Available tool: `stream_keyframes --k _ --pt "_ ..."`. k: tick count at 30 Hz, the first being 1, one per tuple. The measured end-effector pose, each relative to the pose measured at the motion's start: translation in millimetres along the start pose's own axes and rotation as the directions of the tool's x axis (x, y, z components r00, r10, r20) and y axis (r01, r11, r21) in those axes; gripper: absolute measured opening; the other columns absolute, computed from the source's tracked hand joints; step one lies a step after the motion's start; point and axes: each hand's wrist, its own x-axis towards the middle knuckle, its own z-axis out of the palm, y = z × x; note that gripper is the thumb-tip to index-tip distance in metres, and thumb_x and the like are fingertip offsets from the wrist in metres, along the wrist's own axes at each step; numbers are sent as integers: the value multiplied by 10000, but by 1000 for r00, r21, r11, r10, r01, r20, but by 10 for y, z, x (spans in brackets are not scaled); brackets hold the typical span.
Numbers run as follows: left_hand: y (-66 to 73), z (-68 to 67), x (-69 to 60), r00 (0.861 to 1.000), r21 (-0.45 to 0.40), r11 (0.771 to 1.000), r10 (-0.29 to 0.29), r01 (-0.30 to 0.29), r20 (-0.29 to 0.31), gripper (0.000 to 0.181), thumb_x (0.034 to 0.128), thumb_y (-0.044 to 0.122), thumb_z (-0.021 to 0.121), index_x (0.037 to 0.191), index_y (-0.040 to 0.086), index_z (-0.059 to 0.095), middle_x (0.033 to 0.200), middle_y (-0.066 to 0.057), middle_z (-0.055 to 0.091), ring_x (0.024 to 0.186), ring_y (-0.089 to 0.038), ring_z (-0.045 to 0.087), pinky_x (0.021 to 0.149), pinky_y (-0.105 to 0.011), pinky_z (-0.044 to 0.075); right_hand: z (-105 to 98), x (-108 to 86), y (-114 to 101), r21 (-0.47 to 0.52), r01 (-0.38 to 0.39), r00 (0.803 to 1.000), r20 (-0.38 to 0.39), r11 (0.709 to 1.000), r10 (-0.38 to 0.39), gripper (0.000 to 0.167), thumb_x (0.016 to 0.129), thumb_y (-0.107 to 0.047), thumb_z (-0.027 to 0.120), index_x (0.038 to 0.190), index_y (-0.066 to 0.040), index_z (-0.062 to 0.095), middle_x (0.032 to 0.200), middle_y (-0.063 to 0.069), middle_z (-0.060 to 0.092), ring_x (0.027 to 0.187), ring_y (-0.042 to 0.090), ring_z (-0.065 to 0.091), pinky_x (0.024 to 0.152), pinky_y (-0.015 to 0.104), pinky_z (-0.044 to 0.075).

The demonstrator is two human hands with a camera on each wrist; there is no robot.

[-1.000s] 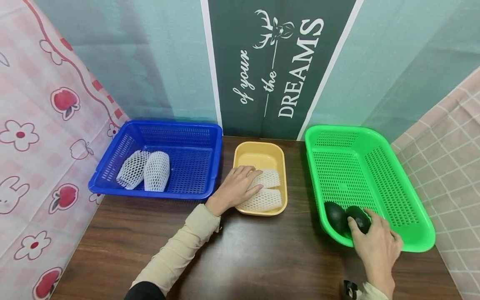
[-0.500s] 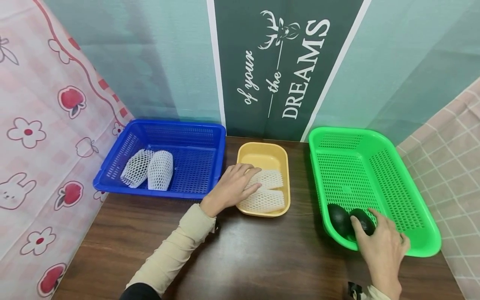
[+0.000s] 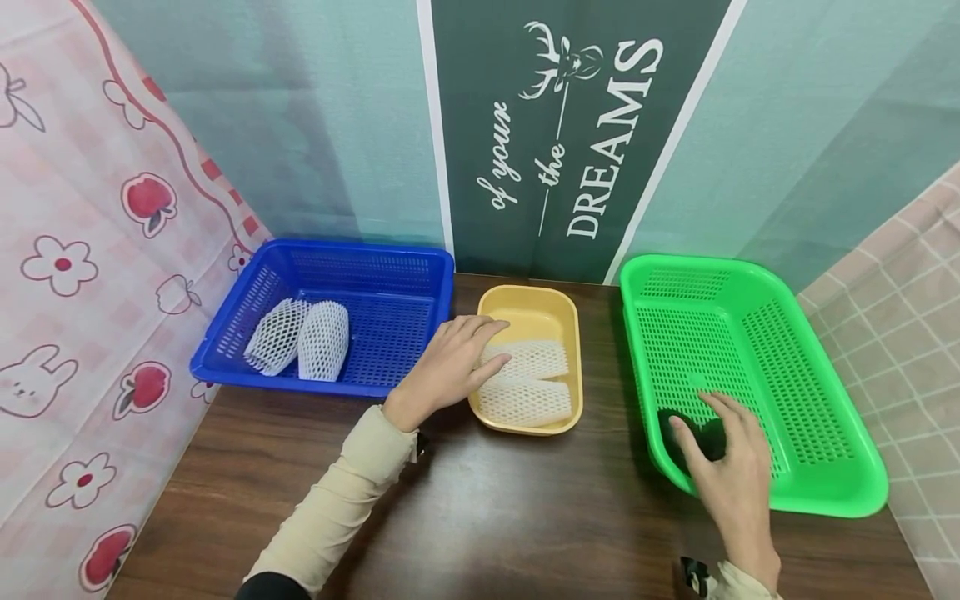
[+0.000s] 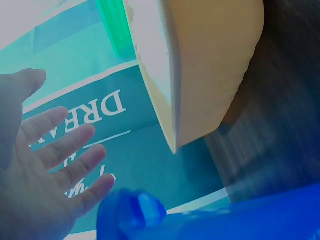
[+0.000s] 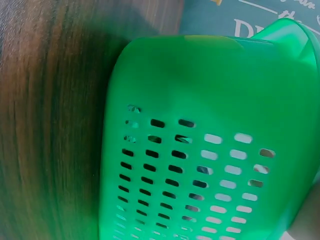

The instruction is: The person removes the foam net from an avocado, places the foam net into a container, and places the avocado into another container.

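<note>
Two dark oval fruits that look like avocados lie side by side in the near left corner of the green basket (image 3: pixel 832 492): a left avocado (image 3: pixel 667 442) and a right avocado (image 3: pixel 712 442). Over them my right hand (image 3: pixel 731 471) is spread, thumb and fingers apart, partly hiding both; whether it touches them cannot be told. My left hand (image 3: pixel 444 362) hovers at the left rim of the yellow tray (image 3: pixel 525 308), its fingers loosely extended. Two white foam net sleeves lie flat in that tray, an upper sleeve (image 3: pixel 536 360) and a lower sleeve (image 3: pixel 528 402).
At the left stands a blue basket (image 3: pixel 382 387) with two net-wrapped things (image 3: pixel 322 342) inside. The containers stand on a dark wooden table (image 3: pixel 540 517). A printed cloth (image 3: pixel 375 125) hangs behind them.
My right hand has shifted left from the right avocado to a place over both. My left hand has drawn back slightly to the left, uncovering more of the sleeves.
</note>
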Motion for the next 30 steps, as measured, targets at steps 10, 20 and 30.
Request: stream_keyframes --k 10,20,30 --pt "-172 -175 -66 997 -36 997 -72 71 -41 482 1004 390 546 1405 124 534 1339 -113 597 1259 -303 529 1023 -507 435 4 -4 9 -51 36 992 124 998 -29 547 810 -212 817 1302 -62 629 1396 212 538 1283 457 459 990 625 362" --pt "-412 -357 -191 982 -112 980 -175 166 -72 509 1008 380 542 1437 109 495 1405 -138 557 1306 -350 495 1053 -558 403 8 -41 20 -85 21 987 157 996 -8 571 812 -283 813 1320 -106 624 1400 169 544 1263 451 474 959 609 370" --pt "-574 -615 -302 956 -190 952 -265 239 -126 510 997 334 570 1442 98 490 1428 -166 535 1319 -375 480 1047 -592 390 6 -38 14 -105 14 988 155 994 3 553 818 -296 806 1308 -109 632 1374 152 566 1258 436 487 948 588 381"
